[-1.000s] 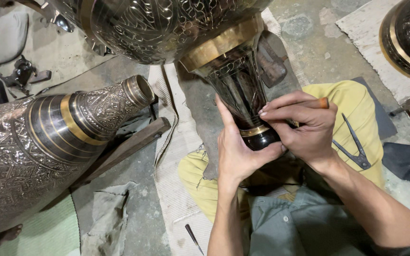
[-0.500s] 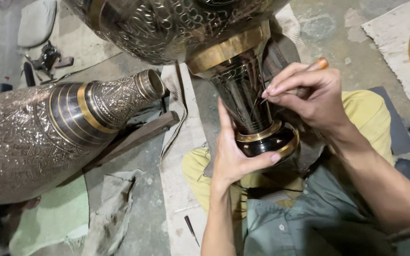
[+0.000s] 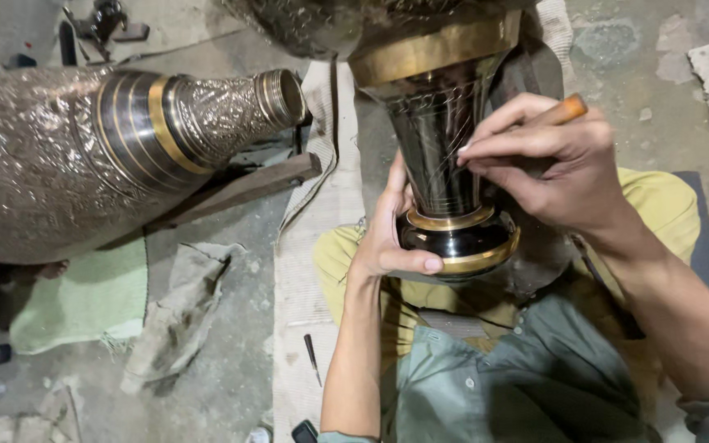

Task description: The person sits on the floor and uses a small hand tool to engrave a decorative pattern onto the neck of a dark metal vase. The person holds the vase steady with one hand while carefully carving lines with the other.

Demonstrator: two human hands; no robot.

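Observation:
A large dark metal vase with brass bands lies tilted toward me, its flared neck [image 3: 441,139] and round rim [image 3: 461,242] over my lap. My left hand [image 3: 387,234] cups the rim from the left, thumb along its lower edge. My right hand [image 3: 547,160] pinches a thin tool with an orange wooden handle [image 3: 569,108], its tip hidden by my fingers where it rests against the dark neck, which carries fine scratched lines. The vase's embossed body runs out of view at the top.
A second embossed vase [image 3: 108,148] lies on its side at the left, its neck on a wooden block [image 3: 248,184]. A green cloth [image 3: 92,299], a grey rag [image 3: 182,316] and a small pointed tool [image 3: 312,357] lie on the concrete floor.
The view has drifted so the vase sits higher and closer. My right hand has shifted up the neck with the tool. My left hand has stayed on the rim.

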